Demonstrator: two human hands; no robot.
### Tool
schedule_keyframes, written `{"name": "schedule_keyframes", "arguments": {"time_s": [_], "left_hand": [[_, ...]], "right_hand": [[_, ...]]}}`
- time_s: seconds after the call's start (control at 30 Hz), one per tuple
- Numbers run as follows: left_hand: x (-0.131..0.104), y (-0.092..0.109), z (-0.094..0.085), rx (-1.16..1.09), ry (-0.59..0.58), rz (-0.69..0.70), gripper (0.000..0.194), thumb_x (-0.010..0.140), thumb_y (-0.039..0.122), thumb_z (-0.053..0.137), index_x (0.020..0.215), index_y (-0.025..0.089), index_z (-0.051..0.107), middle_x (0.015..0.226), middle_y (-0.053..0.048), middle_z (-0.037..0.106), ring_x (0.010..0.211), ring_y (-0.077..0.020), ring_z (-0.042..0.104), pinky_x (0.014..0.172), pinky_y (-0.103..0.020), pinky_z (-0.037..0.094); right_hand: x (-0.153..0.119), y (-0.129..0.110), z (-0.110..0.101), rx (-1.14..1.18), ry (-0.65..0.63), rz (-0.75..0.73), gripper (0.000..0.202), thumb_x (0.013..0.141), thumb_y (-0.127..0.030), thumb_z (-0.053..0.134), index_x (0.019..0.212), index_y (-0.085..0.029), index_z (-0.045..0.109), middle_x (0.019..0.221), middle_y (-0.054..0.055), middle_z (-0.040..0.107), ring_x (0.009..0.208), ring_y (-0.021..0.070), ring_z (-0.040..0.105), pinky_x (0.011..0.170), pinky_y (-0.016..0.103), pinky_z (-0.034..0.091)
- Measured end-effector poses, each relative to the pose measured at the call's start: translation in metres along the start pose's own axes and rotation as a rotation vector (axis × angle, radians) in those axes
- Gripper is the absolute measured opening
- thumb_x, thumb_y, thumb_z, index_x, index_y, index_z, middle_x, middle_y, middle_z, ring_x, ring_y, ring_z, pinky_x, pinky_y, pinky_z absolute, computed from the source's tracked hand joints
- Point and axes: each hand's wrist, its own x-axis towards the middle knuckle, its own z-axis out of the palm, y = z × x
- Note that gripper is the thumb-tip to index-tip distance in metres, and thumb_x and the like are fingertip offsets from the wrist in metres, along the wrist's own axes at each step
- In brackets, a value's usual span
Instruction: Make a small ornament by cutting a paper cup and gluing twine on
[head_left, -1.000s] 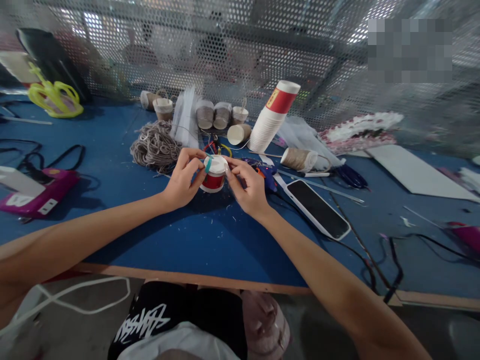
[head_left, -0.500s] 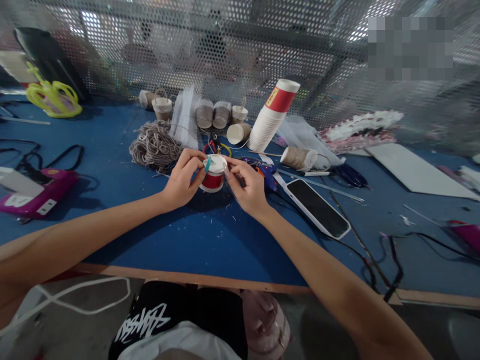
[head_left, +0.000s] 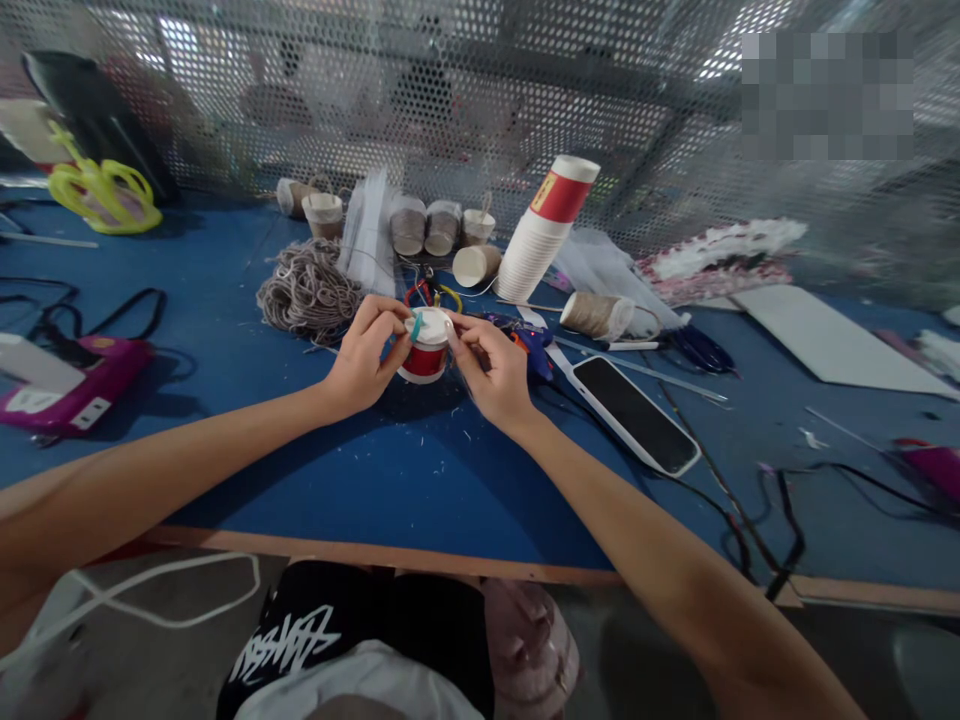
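A short red and white paper cup (head_left: 425,350) stands upside down on the blue table (head_left: 420,480), held between both hands. My left hand (head_left: 365,357) grips its left side, and a small teal strip sticks up by the thumb at the cup's top. My right hand (head_left: 491,372) pinches the cup's right top edge with its fingertips. A bundle of grey twine (head_left: 309,290) lies just behind my left hand.
Behind the cup are a leaning stack of paper cups (head_left: 544,235), several twine-wrapped cups (head_left: 427,228), a twine spool (head_left: 596,315) and a blue glue gun (head_left: 534,345). A phone (head_left: 630,410) lies to the right, black cables (head_left: 765,510) beyond. A pink device (head_left: 71,385) sits left. Perforated metal screen at back.
Almost nothing has moved; both hands stay on the cup with only small shifts of the fingertips at its top.
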Motion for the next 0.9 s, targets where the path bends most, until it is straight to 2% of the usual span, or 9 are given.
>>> {"name": "schedule_keyframes", "arguments": {"time_s": [0.4,0.6,0.8,0.9], "left_hand": [[0.0010,-0.0026,0.0019,0.021,0.031,0.046,0.019,0.097,0.024,0.047,0.078,0.022,0.043,0.095,-0.005,0.058,0.089,-0.0159,0.058,0.078,-0.032,0.053],[0.0015,-0.0039,0.0031,-0.012,0.046,0.052,0.019,0.097,0.024,0.049,0.078,0.022,0.044,0.094,-0.005,0.056,0.089,-0.0153,0.057,0.077,-0.031,0.054],[0.0001,-0.0045,0.0037,-0.068,0.020,0.000,0.018,0.094,0.019,0.051,0.079,0.021,0.043,0.097,-0.004,0.052,0.093,-0.0154,0.056,0.084,-0.033,0.055],[-0.0012,-0.0050,0.0053,-0.127,0.005,-0.046,0.016,0.096,0.024,0.049,0.082,0.021,0.043,0.101,-0.005,0.050,0.096,-0.0158,0.056,0.082,-0.033,0.056]], "right_hand": [[0.0010,0.0031,0.0044,-0.002,0.043,0.019,0.028,0.094,-0.038,0.053,0.071,-0.023,0.054,0.113,0.009,0.073,0.089,0.0186,0.068,0.079,0.037,0.054],[0.0020,0.0026,0.0055,-0.021,0.053,0.003,0.029,0.095,-0.038,0.052,0.069,-0.024,0.052,0.114,0.009,0.073,0.094,0.0199,0.068,0.080,0.037,0.055],[0.0020,0.0040,0.0064,0.006,0.067,-0.003,0.028,0.094,-0.036,0.054,0.070,-0.023,0.053,0.114,0.011,0.073,0.097,0.0195,0.068,0.080,0.036,0.055],[0.0020,0.0061,0.0070,0.009,0.077,-0.019,0.028,0.094,-0.036,0.054,0.070,-0.023,0.053,0.113,0.010,0.073,0.097,0.0194,0.069,0.080,0.036,0.055]]}}
